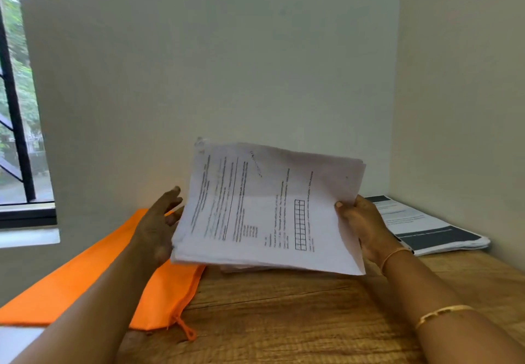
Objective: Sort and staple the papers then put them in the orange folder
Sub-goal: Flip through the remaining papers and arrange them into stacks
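While the right hand pinches the stack of papers and the flat, straight-fingered left hand steadies its other edge, sorting seems underway; squaring for stapling likely follows.

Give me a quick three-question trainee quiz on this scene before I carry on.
1. True or false: the orange zippered fabric folder lies left of the stack of white printed papers.
2. How does the right hand hold that stack? A thumb pinched on top; B flat palm underneath; C not touching.
3. Fill in: a second pile of printed sheets with dark bands lies on the wooden table at its far ____ side.
Key: 1 true; 2 A; 3 right.
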Available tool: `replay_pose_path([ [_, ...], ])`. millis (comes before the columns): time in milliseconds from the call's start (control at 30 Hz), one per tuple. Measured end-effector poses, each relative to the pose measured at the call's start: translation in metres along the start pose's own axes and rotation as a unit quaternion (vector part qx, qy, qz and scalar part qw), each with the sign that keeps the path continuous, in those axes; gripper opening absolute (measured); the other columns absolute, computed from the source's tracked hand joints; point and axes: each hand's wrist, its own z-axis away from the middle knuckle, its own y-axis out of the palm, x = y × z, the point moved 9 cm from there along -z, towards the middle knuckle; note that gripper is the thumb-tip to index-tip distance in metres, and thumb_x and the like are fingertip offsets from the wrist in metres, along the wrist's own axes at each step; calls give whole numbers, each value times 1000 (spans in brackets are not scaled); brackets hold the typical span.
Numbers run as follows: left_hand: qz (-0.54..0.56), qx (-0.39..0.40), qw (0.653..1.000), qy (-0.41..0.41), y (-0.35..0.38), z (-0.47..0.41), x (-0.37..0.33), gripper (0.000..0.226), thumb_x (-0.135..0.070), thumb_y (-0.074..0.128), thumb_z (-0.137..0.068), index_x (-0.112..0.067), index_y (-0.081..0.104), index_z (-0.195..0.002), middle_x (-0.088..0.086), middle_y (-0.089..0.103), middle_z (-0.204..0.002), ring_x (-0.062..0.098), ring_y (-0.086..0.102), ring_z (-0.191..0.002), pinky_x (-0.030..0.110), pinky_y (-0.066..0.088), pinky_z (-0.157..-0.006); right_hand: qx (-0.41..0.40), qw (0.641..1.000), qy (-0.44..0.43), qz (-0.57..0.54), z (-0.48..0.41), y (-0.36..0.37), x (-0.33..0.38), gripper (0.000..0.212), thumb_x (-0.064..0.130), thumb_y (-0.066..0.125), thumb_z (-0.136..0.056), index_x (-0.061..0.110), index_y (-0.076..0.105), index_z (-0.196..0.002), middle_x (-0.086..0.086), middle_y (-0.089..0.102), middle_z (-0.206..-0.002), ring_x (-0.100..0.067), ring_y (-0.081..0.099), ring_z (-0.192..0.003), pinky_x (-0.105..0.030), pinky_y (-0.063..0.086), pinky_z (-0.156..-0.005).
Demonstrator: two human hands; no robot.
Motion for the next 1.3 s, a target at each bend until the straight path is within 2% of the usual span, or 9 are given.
replay_pose_path([
  [100, -83, 58, 993, -53, -1, 1, 10, 30, -33, 59, -87, -8, 63, -101, 14, 72, -86, 24, 71, -69, 34, 58, -54, 24, 999, -6, 29, 2, 7, 0, 19, 13, 51, -95, 17, 60, -112, -5, 63, -102, -18, 57, -83, -25, 44, -67],
  [233, -180, 140, 969, -95, 12, 10, 29, 42, -18, 65, -78, -5, 59, -117, 18, 68, -110, 31, 68, -96, 41, 59, -76, 2, 1000, -13, 21, 2, 4, 4, 17, 11, 51, -94, 20, 59, -106, -5, 61, -100, -14, 53, -76, -23, 41, -63],
  [367, -233, 119, 963, 67, 19, 5, -4, 54, -21, 80, -67, -6, 62, -115, 15, 68, -112, 32, 66, -102, 45, 53, -89, -22, 999, -21, -29, 2, -2, 12, 12, 13, 52, -94, 21, 59, -99, -4, 63, -98, -19, 57, -81, -28, 46, -71],
  [467, -225, 70, 953, 190, 24, 11, -27, 26, -11, 69, -79, -11, 64, -104, 5, 72, -98, 19, 69, -89, 34, 55, -79, 23, 994, 1, -109, 4, 9, 14, 4, 19, 55, -94, 20, 58, -97, -5, 65, -98, -26, 60, -87, -37, 49, -81],
  [600, -348, 17, 873, 340, 37, 31, -45, 17, -15, 62, -89, -31, 61, -93, -12, 67, -91, 7, 64, -81, 24, 50, -68, 23, 996, -4, -81, 3, 11, 14, 13, 14, 56, -93, 17, 56, -105, -6, 63, -103, -25, 60, -90, -37, 51, -83],
  [833, -457, 19, 771, 444, 69, 52, -32, 17, -10, 58, -91, -27, 62, -94, -21, 61, -79, -13, 55, -74, 7, 40, -56, -73, 972, -217, 44, 19, 5, 53, 8, 11, 50, -96, 13, 49, -103, -6, 59, -103, -22, 56, -89, -18, 41, -61],
  [1000, -461, 8, 804, 376, 57, 32, -16, 18, -12, 58, -91, -25, 59, -103, -17, 60, -86, -4, 54, -76, 8, 38, -59, -58, 972, -215, 70, 21, 14, 48, 18, 10, 46, -97, 10, 46, -115, -4, 55, -109, -22, 56, -94, -18, 43, -65],
  [1133, -449, 6, 858, 250, 31, 8, 11, 34, -16, 62, -90, -15, 55, -123, 0, 61, -110, 18, 56, -99, 28, 43, -81, -10, 986, -131, 103, 14, 27, 22, 26, 6, 44, -97, 14, 45, -122, -3, 52, -109, -20, 52, -95, -23, 41, -72],
  [1300, -292, 18, 938, 185, 24, 2, 8, 25, -19, 69, -84, -17, 62, -108, 3, 68, -105, 21, 65, -96, 37, 53, -83, -29, 989, -121, 80, 11, 19, 24, 27, 4, 46, -96, 13, 48, -121, -3, 54, -109, -22, 53, -95, -21, 40, -65],
])
